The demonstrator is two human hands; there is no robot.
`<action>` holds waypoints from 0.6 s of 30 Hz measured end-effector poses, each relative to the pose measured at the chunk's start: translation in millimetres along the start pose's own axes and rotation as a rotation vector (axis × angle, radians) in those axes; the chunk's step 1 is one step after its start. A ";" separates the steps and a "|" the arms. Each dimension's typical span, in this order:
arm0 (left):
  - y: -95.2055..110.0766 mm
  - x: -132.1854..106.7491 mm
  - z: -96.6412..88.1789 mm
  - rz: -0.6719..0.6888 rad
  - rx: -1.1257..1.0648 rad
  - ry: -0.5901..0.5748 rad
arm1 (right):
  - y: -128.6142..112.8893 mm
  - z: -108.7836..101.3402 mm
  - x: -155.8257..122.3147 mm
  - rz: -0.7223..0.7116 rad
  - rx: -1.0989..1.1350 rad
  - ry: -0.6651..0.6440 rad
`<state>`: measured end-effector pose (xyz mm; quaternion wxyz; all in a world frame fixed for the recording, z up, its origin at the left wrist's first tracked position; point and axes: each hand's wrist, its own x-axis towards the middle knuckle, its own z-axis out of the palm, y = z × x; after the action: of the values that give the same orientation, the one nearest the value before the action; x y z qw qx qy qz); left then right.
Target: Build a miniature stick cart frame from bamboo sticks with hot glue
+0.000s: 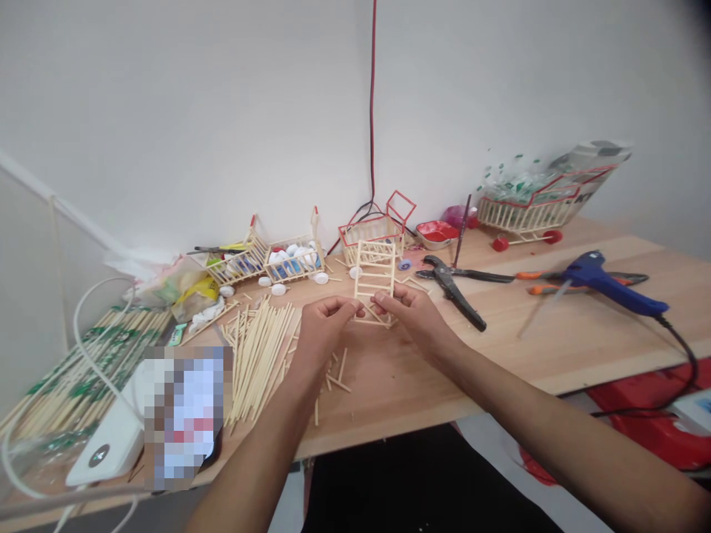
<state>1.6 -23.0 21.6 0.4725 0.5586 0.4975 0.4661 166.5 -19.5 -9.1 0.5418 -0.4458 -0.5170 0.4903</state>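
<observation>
You had a small stick frame (375, 288) up on its end near the middle of the worktop (383, 392), and it looked like a little ladder. Your left hand (325, 326) pinched its low left side with finger and thumb, and your right hand (419, 314) pinched its low right side. Under your hands, a few short sticks (340, 370) lay about on the wood. Bare wood ran from there to the near edge, so you had room between your arms. You had more room past your right arm, out to the blue glue gun (616, 289), which lay toward the right end with its cord hanging over the near edge. The black pliers (458, 292) were closer, just past your right hand. Your left side was tight: a big pile of loose sticks (261, 363) lay by your left arm, and a phone (189, 422) and a white box (108, 444) sat at the near left corner. Along the back edge stood two little carts full of bits, a basket with a red rim (371, 231), a red paint dish (437, 235) and, farther right, a bigger cart (530, 216) with bottles inside.
</observation>
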 end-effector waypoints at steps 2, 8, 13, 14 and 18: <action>0.6 -0.3 0.1 0.005 0.010 0.007 | -0.1 0.3 -0.4 0.011 0.007 0.001; 0.9 -1.6 -0.5 0.014 0.008 0.046 | 0.1 0.1 -2.3 0.041 0.031 -0.035; 0.8 -1.4 -0.3 -0.003 -0.035 0.061 | 0.7 0.4 -2.4 0.054 0.067 -0.047; 0.2 -1.1 -0.2 -0.008 -0.049 0.061 | 1.1 0.4 -2.1 0.065 0.086 -0.052; -4.1 0.4 0.0 -0.021 -0.103 0.049 | 4.2 -0.1 0.1 0.093 0.139 -0.057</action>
<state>1.2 -22.4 17.5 0.4932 0.5167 0.4903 0.4995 166.3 -18.9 -13.3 0.5333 -0.4164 -0.4756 0.5622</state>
